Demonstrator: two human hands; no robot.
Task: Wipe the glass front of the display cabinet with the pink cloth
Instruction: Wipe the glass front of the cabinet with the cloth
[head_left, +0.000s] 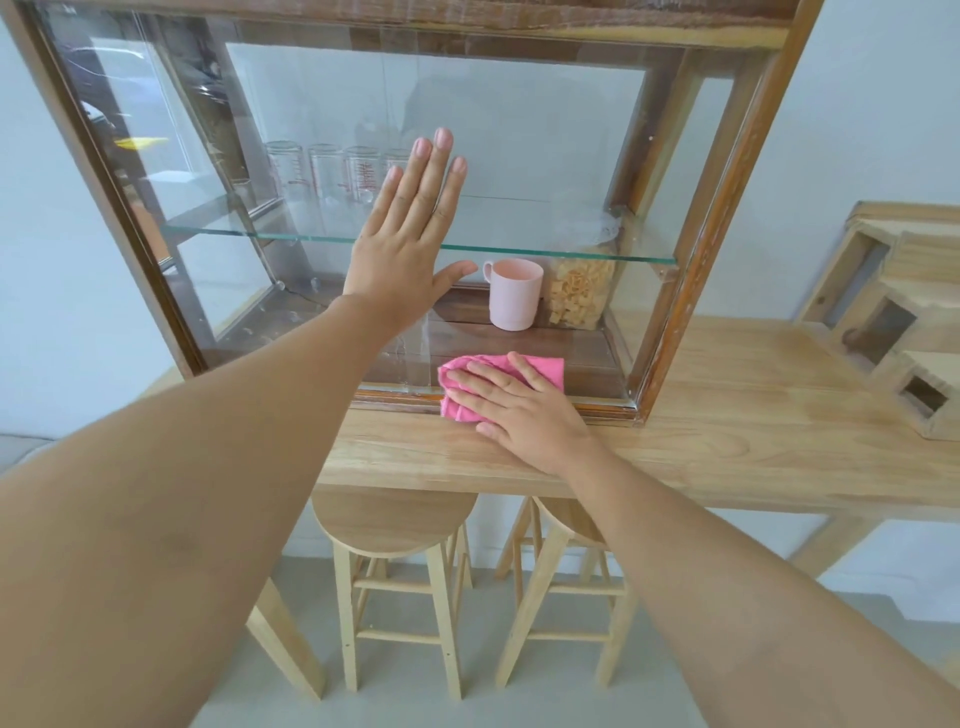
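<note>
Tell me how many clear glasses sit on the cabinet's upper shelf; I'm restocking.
4 visible, in a row at the shelf's left: first, second, third, fourth partly behind the left hand, which may hide more.

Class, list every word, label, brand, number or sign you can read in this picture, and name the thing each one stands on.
No text here can be read.
Red printed markings, like measuring scales, on the clear glasses on the glass shelf: too small and blurred to read.
Pink mug: no print on the side shown.
Snack jar: no label visible.
Pink cloth: plain.
</note>
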